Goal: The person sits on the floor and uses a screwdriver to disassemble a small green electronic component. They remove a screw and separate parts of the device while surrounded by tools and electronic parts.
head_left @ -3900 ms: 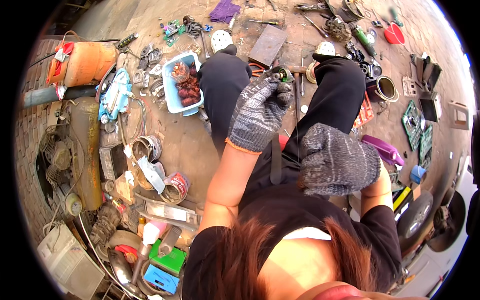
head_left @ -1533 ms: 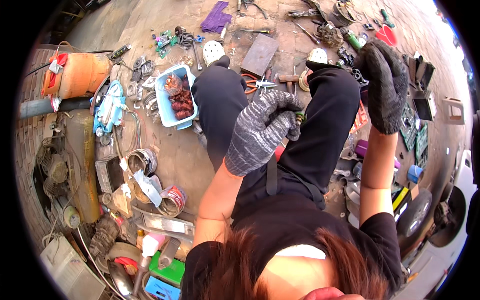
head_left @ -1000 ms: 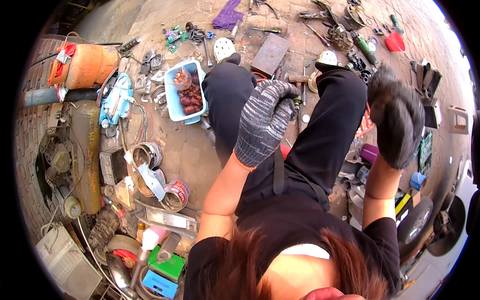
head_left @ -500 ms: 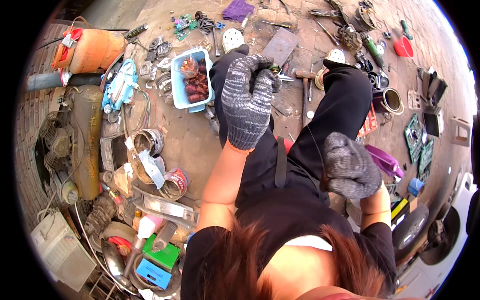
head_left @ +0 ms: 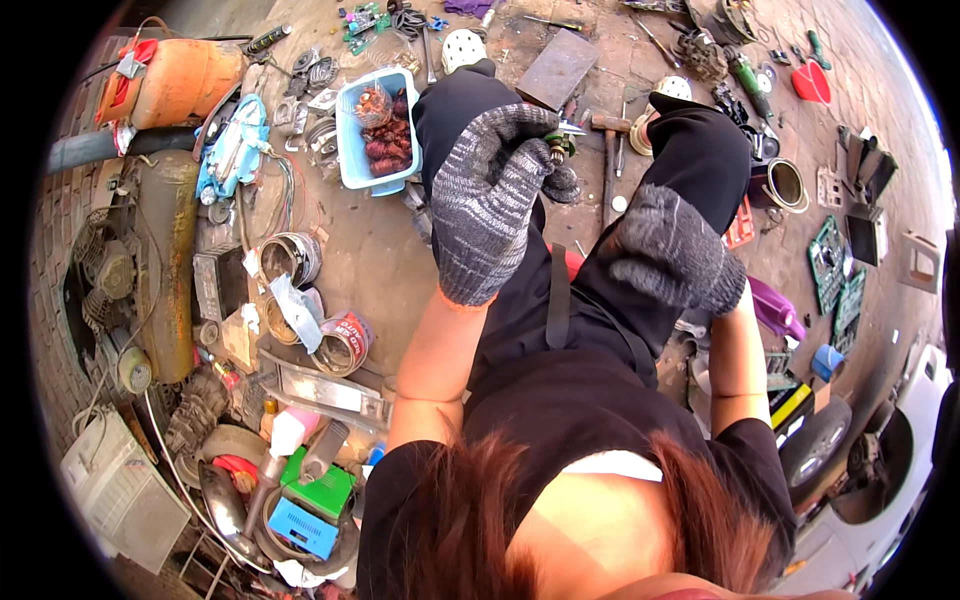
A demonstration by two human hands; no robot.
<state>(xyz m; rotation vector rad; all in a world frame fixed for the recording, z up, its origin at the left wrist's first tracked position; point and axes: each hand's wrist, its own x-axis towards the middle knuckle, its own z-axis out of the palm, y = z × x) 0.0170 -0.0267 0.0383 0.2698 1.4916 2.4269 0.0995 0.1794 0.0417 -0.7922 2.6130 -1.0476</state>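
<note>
In a grey knitted glove, my left hand [head_left: 492, 190] is raised above my left thigh. Its thumb and fingers pinch a small roundish part with metal and green on it [head_left: 560, 147]. A silvery pointed piece [head_left: 572, 129] sticks out beside the fingertips; whether it belongs to that part I cannot tell. My right hand [head_left: 670, 245], gloved alike, hovers over my right thigh. Motion blurs its fingers, and nothing shows in them. Beyond my hands, a flat dark metal plate [head_left: 557, 70] and a hammer [head_left: 610, 165] lie on the ground between my feet.
By my left knee stands a light blue basket [head_left: 350, 150] with reddish-brown copper windings [head_left: 388, 140]. Farther left are an orange gas cylinder [head_left: 190, 85] and opened tins [head_left: 345, 345]. On the right are a dark pot [head_left: 778, 188], a red bucket [head_left: 811, 84] and a purple plastic item [head_left: 775, 308].
My right hand has moved up and forward, from beside my waist to over my right thigh. My left hand keeps its pinch, turned slightly, showing more of the green and metal part.
</note>
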